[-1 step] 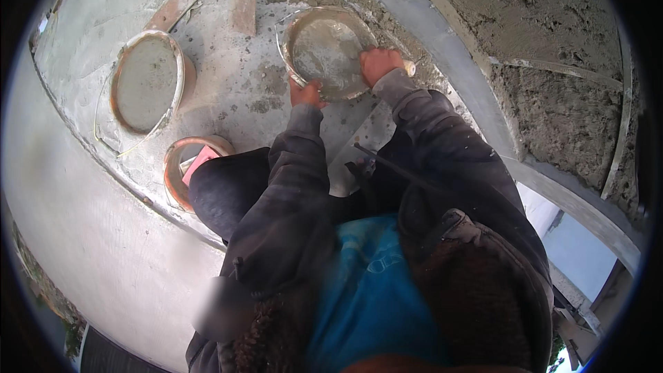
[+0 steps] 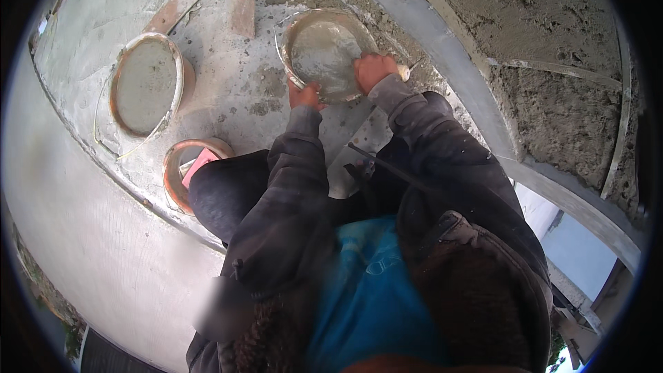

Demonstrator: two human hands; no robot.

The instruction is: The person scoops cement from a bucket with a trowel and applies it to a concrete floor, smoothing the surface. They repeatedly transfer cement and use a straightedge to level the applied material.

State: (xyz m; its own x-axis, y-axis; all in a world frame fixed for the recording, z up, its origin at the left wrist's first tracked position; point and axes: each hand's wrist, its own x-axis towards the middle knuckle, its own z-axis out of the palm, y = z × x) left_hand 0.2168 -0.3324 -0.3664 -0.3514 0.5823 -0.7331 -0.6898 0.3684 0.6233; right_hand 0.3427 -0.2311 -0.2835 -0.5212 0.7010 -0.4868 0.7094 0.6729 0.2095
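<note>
In the head view, my left hand (image 2: 304, 94) grips the near-left rim of a round bucket (image 2: 295, 31) coated with dried plaster, its wire handle beside it. The bucket holds grey watery residue (image 2: 324, 52). My right hand (image 2: 375, 69) is closed at the bucket's right side, its fingers curled over the interior; what they hold is hidden. A pale cylindrical piece (image 2: 404, 72) sticks out just right of that hand.
A bucket of grey mix (image 2: 143, 85) stands at the left, and below it an orange bucket (image 2: 178, 186) holds a pink flat object (image 2: 199, 161). Boards (image 2: 240, 0) lie at the top. Rough mortar (image 2: 566, 117) and a curved edge band (image 2: 483, 97) are at the right.
My right hand has shifted slightly down and left at the bucket. My left hand and the other buckets are nearly unchanged.
</note>
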